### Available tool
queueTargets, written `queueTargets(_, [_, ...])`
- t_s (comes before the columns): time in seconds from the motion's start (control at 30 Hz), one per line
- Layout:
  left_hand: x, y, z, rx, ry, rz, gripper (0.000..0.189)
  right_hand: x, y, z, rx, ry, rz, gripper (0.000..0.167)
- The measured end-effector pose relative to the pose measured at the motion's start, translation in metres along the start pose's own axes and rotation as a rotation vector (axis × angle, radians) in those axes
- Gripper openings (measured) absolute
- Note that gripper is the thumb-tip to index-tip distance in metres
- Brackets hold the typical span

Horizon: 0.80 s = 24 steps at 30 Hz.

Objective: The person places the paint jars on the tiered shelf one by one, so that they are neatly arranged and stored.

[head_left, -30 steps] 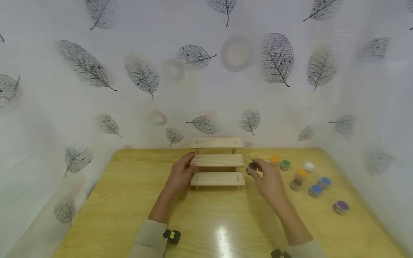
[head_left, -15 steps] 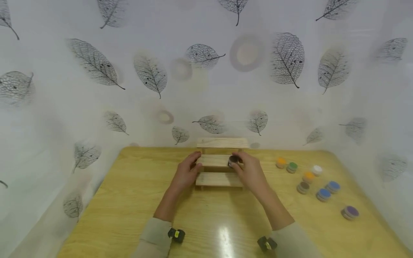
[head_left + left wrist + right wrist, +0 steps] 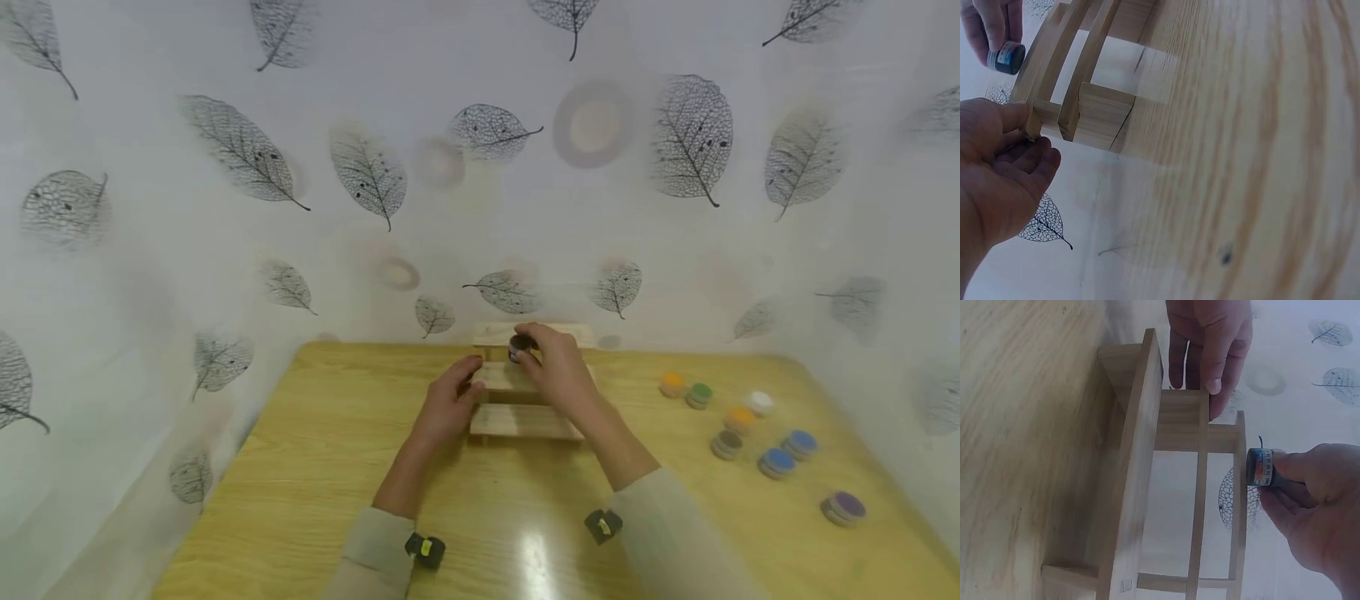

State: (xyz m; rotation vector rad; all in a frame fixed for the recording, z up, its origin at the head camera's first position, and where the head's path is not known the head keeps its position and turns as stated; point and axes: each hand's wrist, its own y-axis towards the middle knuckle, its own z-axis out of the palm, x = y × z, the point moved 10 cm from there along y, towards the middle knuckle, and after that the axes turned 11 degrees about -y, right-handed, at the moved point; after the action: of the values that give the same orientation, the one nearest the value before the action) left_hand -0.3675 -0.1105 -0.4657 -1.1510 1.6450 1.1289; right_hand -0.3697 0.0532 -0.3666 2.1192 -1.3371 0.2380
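Observation:
A three-tier wooden step rack [image 3: 525, 421] stands near the back edge of the table. My left hand [image 3: 448, 402] pinches the left end of its middle shelf, thumb on top and fingers underneath in the left wrist view. My right hand [image 3: 561, 371] holds a small dark-lidded jar [image 3: 517, 348] between thumb and fingers, close to the top shelf, left of its middle. The right wrist view shows a printed label [image 3: 1266, 467] on the jar, its base right at the top board [image 3: 1241, 487]. The right hand covers part of the upper two shelves in the head view.
On the table's right lie several similar small jars: orange [image 3: 672, 384], green [image 3: 699, 395], white [image 3: 760, 403], dark brown [image 3: 726, 445], blue [image 3: 777, 462] and purple [image 3: 843, 507]. A leaf-patterned curtain [image 3: 375, 275] rises right behind the rack.
My right hand has carried the dark-lidded jar leftward from beside the rack, across the middle shelf and up to the top shelf. The left hand keeps its grip. The head view has turned slightly right-to-left.

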Motion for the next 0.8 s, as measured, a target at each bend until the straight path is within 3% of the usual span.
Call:
queueTargets(0.2, [0.002, 0.0, 0.0, 0.003, -0.003, -0.006, 0.047, -0.003, 0.016, 0.007, 0.022, 0.089, 0.051, 0.037])
queueTargets(0.47, [-0.001, 0.0, 0.0, 0.001, 0.005, 0.031, 0.046, -0.012, 0.027, 0.02, 0.009, 0.222, 0.115, 0.041])
queueTargets(0.67, [-0.001, 0.0, -0.001, -0.001, 0.025, 0.007, 0.046, -0.017, 0.032, 0.031, 0.002, 0.308, 0.098, 0.042])
queueTargets(0.8, [0.002, -0.001, -0.001, -0.006, 0.02, 0.019, 0.046, -0.018, 0.035, 0.037, -0.027, 0.338, 0.036, 0.043])
